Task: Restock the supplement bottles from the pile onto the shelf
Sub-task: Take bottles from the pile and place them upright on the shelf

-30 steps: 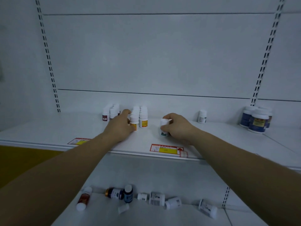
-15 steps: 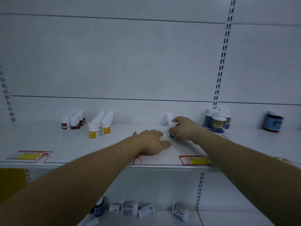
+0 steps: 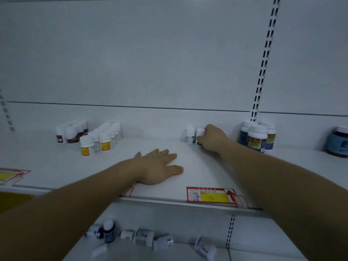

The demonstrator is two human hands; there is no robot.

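My right hand [image 3: 212,139] grips a small white bottle [image 3: 199,133] upright at the back of the white shelf [image 3: 56,166], right beside another small white bottle [image 3: 189,136] of the same kind. My left hand [image 3: 157,166] lies flat on the shelf's middle, fingers spread, holding nothing. Several loose bottles form a pile [image 3: 143,237] on the lower shelf, most of them lying on their sides.
Yellow-labelled bottles [image 3: 101,137] and red-labelled bottles [image 3: 70,131] stand in rows at the left. Larger blue bottles [image 3: 257,136] and a dark jar [image 3: 339,141] stand at the right. A red and yellow price tag [image 3: 211,195] sits on the front edge.
My right hand carried the small bottle rightward and back, setting it next to the lone white bottle. My left hand left the yellow-labelled rows and now rests flat on the shelf.
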